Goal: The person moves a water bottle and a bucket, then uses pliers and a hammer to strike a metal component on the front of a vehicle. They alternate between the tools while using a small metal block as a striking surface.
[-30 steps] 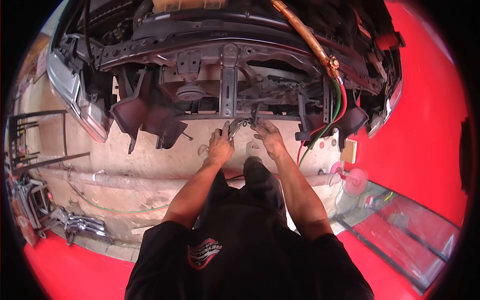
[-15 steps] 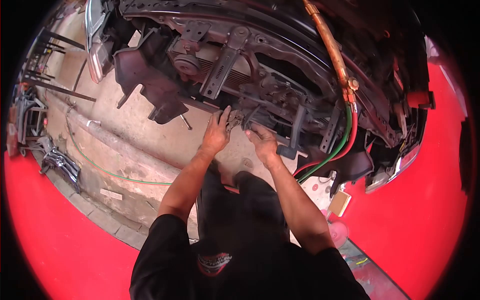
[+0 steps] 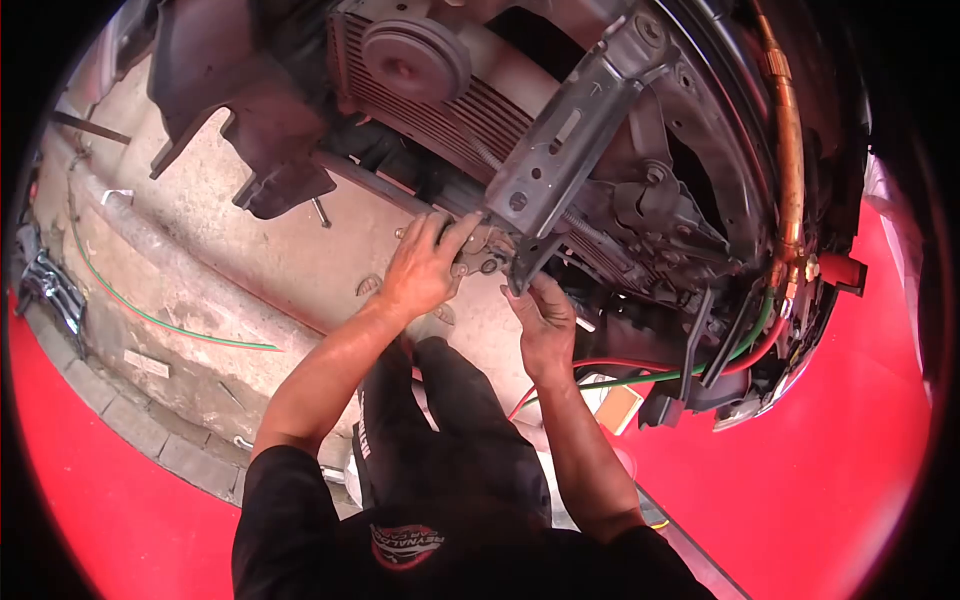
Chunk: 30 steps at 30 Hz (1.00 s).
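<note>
My left hand point(image 3: 425, 268) is closed around a small greyish metal latch point(image 3: 490, 243), at the lower end of the upright metal support point(image 3: 560, 140). Its fingers hide much of the latch. From the other side, my right hand point(image 3: 547, 322) pinches the bottom tip of a thin black piece point(image 3: 530, 264) between thumb and fingers. The black piece sits right beside the latch and overlaps the support's lower end in this view.
Behind the support are a finned radiator point(image 3: 490, 125) and a round horn point(image 3: 415, 60). A dark splash shield point(image 3: 240, 100) hangs at the left. A brass-coloured fitting point(image 3: 790, 150) with red and green hoses point(image 3: 735, 355) runs down the right.
The view has moved closer to the car front, so the support and horn look larger. Both hands stay at the latch; the right hand now pinches the black piece from below.
</note>
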{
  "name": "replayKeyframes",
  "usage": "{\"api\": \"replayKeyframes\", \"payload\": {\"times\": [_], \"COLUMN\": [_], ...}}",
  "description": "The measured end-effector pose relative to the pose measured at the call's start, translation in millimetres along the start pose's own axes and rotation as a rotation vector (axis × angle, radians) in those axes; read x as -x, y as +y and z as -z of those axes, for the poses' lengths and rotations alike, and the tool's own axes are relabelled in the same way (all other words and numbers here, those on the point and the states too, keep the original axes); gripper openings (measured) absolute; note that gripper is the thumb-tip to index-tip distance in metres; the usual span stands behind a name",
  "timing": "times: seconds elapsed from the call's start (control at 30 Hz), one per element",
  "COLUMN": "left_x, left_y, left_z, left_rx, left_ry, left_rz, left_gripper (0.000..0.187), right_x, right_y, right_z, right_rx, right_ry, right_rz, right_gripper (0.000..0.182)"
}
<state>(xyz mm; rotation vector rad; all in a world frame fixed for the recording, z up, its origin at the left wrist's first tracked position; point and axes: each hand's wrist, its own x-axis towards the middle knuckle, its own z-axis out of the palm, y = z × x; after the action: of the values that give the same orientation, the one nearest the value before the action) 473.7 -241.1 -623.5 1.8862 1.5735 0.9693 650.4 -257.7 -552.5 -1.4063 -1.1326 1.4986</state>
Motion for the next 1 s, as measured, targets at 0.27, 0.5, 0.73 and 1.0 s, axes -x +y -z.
{"api": "replayKeyframes", "payload": {"times": [0.27,0.5,0.73,1.0], "left_x": [40,42,27,14], "left_y": [51,63,28,10], "left_z": [21,18,-10,-19], "left_rx": [0.015,0.030,0.013,0.040], "left_ry": [-0.080,-0.084,0.004,0.032], "left_rz": [0.332,0.400,0.215,0.115], "left_gripper": [0.068,0.072,0.074,0.078], "right_x": [4,-1,-4,-6], "right_y": [-3,-3,-27,-16], "right_z": [-10,1,1,10], "right_rx": [0.212,0.331,0.406,0.510], "right_ry": [0.128,0.054,0.002,-0.022], "right_rz": [0.029,0.098,0.110,0.162], "right_gripper": [0.021,0.018,0.018,0.015]}}
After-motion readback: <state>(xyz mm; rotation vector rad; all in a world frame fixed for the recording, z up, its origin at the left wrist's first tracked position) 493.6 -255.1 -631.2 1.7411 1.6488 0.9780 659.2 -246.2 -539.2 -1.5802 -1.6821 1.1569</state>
